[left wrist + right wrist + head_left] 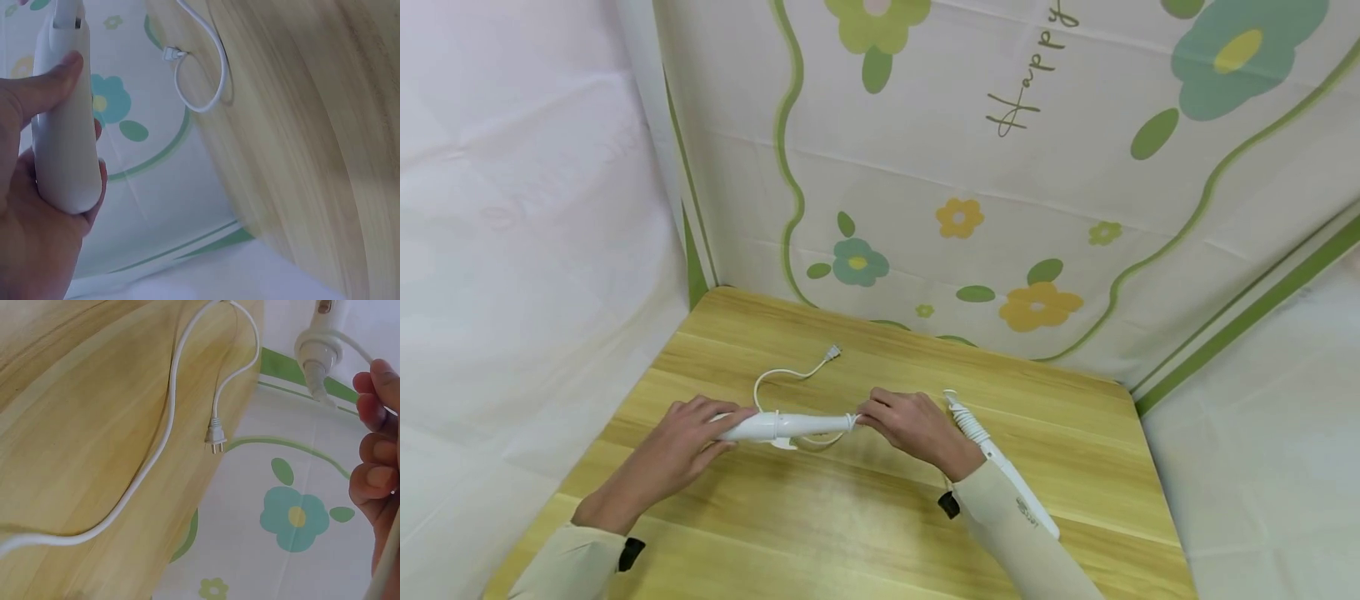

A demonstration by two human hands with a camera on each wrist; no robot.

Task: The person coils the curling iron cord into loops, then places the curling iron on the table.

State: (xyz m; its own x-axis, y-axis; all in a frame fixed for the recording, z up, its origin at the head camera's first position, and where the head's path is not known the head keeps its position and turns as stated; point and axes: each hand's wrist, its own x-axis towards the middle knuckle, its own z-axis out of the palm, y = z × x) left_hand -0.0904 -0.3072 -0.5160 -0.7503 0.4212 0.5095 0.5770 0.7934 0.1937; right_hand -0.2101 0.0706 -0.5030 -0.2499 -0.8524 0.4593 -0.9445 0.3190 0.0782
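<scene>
My left hand [679, 437] grips the wide rounded end of a white corded hair iron [766, 427], thumb on one side and fingers behind it. The iron is held level above the wooden table, its narrow end towards my right hand [913, 425]. In the right wrist view, my right fingers pinch the white power cord [357, 349] beside the cord end of the iron; part of it loops around that end. The rest of the cord trails over the table to a two-pin plug [215, 434].
A second white hair iron [1018, 485] lies slanted on the table [820, 533], partly under my right forearm, with its cord [972, 425] wound around its upper end. Flower-printed cloth [910, 167] stands behind the table, and pale cloth walls flank both sides.
</scene>
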